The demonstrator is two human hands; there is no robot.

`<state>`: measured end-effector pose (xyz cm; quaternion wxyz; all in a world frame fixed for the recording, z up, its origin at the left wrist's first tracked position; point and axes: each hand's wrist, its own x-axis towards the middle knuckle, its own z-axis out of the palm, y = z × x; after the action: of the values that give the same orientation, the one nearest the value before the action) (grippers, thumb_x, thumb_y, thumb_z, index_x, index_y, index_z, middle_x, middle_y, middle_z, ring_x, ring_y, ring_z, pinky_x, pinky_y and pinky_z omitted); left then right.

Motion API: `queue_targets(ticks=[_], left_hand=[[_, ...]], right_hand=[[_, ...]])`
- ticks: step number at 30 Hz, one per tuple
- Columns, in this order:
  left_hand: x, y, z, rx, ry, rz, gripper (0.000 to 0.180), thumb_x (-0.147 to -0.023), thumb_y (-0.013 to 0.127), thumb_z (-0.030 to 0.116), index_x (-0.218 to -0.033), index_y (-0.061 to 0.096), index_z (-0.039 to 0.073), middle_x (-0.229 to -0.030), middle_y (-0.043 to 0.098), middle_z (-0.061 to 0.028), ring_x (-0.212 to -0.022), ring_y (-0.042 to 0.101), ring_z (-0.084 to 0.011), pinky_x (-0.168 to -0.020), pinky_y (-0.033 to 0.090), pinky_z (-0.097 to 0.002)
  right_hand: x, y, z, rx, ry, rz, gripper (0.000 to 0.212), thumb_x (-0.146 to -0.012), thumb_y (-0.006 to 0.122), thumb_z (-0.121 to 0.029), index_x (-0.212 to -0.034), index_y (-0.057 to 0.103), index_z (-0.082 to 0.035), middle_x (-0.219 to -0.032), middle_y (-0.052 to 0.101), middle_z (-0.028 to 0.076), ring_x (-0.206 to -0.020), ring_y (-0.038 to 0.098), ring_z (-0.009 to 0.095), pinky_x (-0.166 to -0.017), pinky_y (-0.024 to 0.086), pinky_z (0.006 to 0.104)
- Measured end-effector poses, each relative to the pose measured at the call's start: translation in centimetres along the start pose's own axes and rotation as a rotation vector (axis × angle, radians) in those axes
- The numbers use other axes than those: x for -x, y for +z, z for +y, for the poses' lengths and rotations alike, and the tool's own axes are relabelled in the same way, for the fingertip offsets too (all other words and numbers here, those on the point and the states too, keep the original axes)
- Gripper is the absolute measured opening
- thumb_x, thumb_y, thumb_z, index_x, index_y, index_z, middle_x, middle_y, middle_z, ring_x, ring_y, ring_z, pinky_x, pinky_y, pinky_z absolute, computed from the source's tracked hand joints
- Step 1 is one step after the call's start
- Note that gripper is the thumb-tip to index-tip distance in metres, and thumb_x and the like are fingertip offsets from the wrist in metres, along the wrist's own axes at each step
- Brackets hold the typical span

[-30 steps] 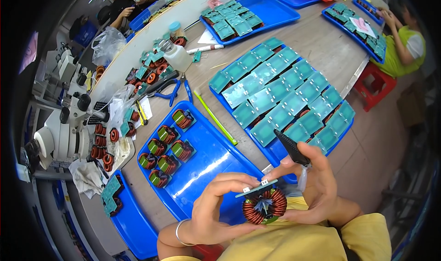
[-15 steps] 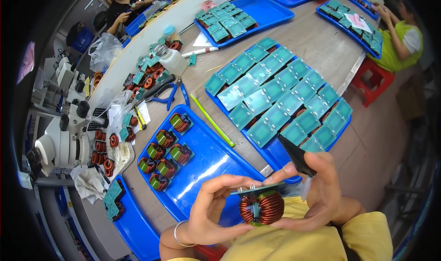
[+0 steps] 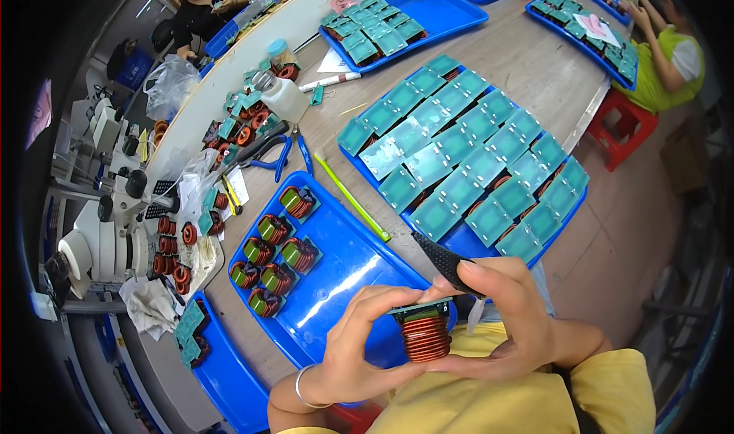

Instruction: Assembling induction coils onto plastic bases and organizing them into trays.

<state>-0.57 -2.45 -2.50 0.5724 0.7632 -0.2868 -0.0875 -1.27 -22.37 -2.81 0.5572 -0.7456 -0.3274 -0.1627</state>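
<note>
Close in front of me, my left hand (image 3: pixel 355 342) and my right hand (image 3: pixel 516 315) hold a copper-wound toroidal coil (image 3: pixel 425 338) between them. Fingertips press the green circuit board on its upper side, while the thumbs support it from below. Tucked in my right hand's fingers is also a black textured tool (image 3: pixel 442 263) with a pale translucent tip; its exact kind is unclear. Beyond my left hand lies a blue tray (image 3: pixel 359 262), several similar coils (image 3: pixel 277 280) with green tape grouped at its left end.
A tray of green boards (image 3: pixel 451 163) stands to the right. Blue pliers (image 3: pixel 277 159), a yellow-green stick (image 3: pixel 352 197) and a bottle (image 3: pixel 287 100) lie farther off. A microscope (image 3: pixel 92 243) stands left. Two people sit across the workspace, one beside a red stool (image 3: pixel 621 128).
The coil has turned in my hands, so its wound side now faces me instead of its open centre. The black tool has swung left and slightly down with my right hand.
</note>
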Motion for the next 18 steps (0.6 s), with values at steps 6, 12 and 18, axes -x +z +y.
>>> queue_targets(ticks=[6, 12, 18], left_hand=[[0.3, 0.2, -0.4, 0.199, -0.006, 0.054, 0.068, -0.061, 0.079, 0.003, -0.118, 0.044, -0.003, -0.110, 0.050, -0.0154, -0.100, 0.053, -0.0248, -0.084, 0.045, -0.0323], [0.1, -0.5, 0.3, 0.254, -0.060, -0.045, 0.073, -0.061, 0.078, -0.001, -0.122, 0.039, -0.004, -0.112, 0.043, -0.0142, -0.106, 0.049, -0.0235, -0.092, 0.041, -0.0320], [-0.1, -0.2, -0.4, 0.448, 0.004, -0.046, 0.071, -0.061, 0.075, -0.006, -0.120, 0.038, -0.002, -0.116, 0.043, -0.0158, -0.110, 0.047, -0.0262, -0.095, 0.039, -0.0370]], right_hand=[[1.1, -0.1, 0.1, -0.152, 0.114, 0.169, 0.081, -0.061, 0.080, -0.011, -0.127, 0.036, 0.006, -0.117, 0.049, 0.017, -0.100, 0.051, 0.025, -0.081, 0.043, 0.0300], [1.6, -0.1, 0.7, -0.201, 0.163, 0.119, 0.085, -0.060, 0.081, -0.011, -0.130, 0.033, 0.005, -0.117, 0.048, 0.016, -0.105, 0.048, 0.024, -0.084, 0.042, 0.0305], [2.0, 0.7, 0.9, -0.248, 0.160, 0.058, 0.085, -0.062, 0.080, -0.013, -0.130, 0.032, 0.004, -0.120, 0.046, 0.017, -0.105, 0.048, 0.026, -0.086, 0.042, 0.0331]])
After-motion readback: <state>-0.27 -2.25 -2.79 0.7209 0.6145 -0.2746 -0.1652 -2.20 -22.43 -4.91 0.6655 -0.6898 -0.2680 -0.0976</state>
